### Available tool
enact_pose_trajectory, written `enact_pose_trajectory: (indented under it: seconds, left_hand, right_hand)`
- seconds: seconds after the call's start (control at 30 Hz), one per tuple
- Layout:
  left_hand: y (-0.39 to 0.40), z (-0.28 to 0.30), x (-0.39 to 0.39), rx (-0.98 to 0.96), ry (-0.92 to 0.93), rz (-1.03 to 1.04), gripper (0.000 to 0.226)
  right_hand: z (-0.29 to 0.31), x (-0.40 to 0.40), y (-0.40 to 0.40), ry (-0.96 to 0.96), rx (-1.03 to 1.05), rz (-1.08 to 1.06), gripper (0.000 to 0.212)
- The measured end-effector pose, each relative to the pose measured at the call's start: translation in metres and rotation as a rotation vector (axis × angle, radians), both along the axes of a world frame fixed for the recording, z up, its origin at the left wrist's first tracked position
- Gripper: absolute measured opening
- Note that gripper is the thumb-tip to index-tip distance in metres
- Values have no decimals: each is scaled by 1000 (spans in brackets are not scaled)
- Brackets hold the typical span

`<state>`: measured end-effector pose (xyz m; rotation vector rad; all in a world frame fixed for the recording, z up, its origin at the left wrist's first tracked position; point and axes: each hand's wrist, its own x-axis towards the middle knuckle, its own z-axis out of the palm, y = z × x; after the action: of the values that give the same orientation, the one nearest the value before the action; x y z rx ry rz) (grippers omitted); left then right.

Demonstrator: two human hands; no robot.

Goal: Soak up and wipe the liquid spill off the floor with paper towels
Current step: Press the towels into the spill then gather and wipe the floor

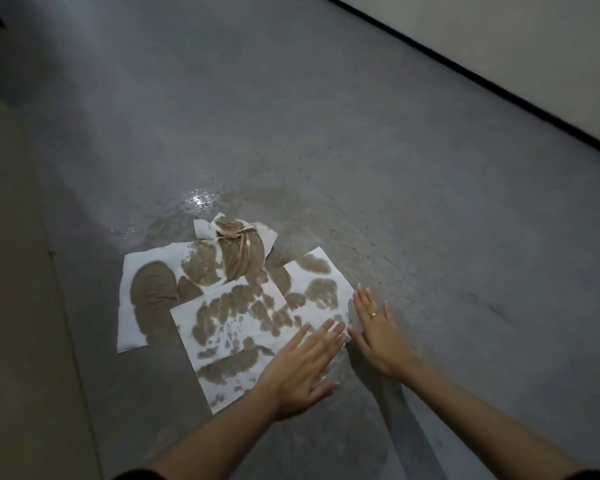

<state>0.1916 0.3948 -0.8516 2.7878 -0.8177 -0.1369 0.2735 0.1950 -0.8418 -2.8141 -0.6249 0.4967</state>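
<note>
Brown-soaked paper towels (pixel 236 320) lie flat over the spill (pixel 198 199) on the floor (pixel 395 168); left hand (pixel 302 368) and right hand (pixel 378 327) press flat-fingered, holding nothing; sodden sheets may tear if dragged

There is one view only, from a camera worn on the person's head, looking forward and steeply down at the grey floor (pixel 361 150). It sits close: both forearms reach in from the bottom edge, the left hand (pixel 298 372) and right hand (pixel 374 327) low in the middle. The paper towels (pixel 236 327) lie just left of centre. The wide lens bends the scene, and the wall's dark baseboard (pixel 465 71) slants across the top right corner.
</note>
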Motion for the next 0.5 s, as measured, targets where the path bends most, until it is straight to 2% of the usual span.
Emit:
enact_pose_trajectory:
  seconds: [0.07, 0.17, 0.3, 0.5]
  left_hand:
    - [-8, -9, -7, 6, 1, 33, 71]
    - [-9, -21, -12, 28, 56, 107, 71]
    - [-6, -21, -12, 36, 81, 94, 74]
    - [-2, -20, -9, 37, 87, 104, 78]
  right_hand:
    - [-7, -12, 3, -24, -9, -63, 75]
    - [-18, -26, 8, -24, -38, -118, 82]
    - [-21, -30, 7, -33, -108, -106, 78]
    - [-22, -28, 11, -29, -100, -111, 86]
